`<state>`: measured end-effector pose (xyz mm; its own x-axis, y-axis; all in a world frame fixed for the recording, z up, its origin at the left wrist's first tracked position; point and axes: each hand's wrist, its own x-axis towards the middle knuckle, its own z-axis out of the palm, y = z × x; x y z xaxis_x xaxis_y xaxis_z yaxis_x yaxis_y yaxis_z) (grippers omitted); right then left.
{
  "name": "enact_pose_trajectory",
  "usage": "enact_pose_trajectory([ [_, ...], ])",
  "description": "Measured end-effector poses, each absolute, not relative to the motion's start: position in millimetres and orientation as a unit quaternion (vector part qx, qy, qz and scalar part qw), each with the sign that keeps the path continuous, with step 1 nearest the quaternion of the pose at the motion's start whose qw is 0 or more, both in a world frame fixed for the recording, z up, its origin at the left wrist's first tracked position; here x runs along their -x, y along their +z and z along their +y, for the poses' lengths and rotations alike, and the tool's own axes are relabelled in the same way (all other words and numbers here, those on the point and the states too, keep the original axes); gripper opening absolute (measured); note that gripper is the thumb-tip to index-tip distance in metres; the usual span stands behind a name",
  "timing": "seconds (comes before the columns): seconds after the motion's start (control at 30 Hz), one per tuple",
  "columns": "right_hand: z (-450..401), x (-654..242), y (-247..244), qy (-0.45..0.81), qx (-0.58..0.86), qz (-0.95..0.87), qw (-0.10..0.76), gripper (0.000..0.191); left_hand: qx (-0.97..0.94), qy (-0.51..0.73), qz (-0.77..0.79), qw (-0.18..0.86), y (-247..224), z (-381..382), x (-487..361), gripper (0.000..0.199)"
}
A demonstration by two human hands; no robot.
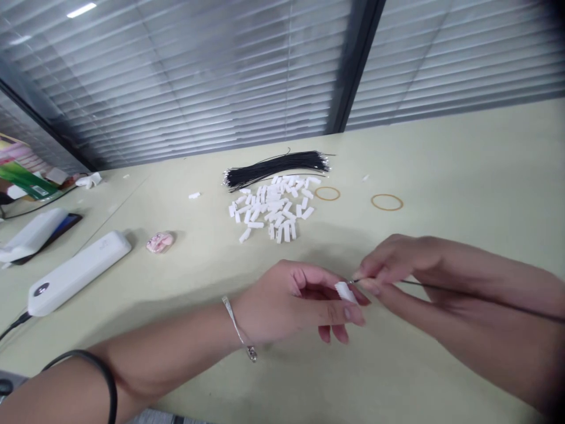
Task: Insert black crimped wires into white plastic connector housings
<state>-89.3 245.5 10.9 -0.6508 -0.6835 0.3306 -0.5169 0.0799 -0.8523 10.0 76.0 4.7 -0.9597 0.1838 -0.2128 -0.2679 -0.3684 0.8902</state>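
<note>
White ribbed plastic connector point(345, 292): held above the pale table point(468, 176)
Left hand point(300, 303): pinching that connector
Right hand point(397, 268): gripping a thin black wire point(485, 299), metal tip point(354, 281) at connector's end

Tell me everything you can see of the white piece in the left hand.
The white piece is a small, narrow block, plastic by its look, with what seem to be fine ridges along one edge. The left hand holds it between thumb and fingers above the table, tilted; the thumb hides its lower end. At its exposed end is the metal tip of a black wire held by the right hand; whether the tip is inside is too small to tell.
</note>
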Motion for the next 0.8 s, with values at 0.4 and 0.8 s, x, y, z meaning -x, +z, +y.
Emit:
enact_pose_trajectory([
  [0.4,256,94,9,-0.418,0.583,0.694,-0.051,0.011,0.031,0.821,0.551,0.146,2,76,-11,0.010],
  [0.8,259,91,7,-0.433,0.572,0.696,-0.033,0.013,0.017,0.819,0.554,0.152,5,74,-10,0.006],
])
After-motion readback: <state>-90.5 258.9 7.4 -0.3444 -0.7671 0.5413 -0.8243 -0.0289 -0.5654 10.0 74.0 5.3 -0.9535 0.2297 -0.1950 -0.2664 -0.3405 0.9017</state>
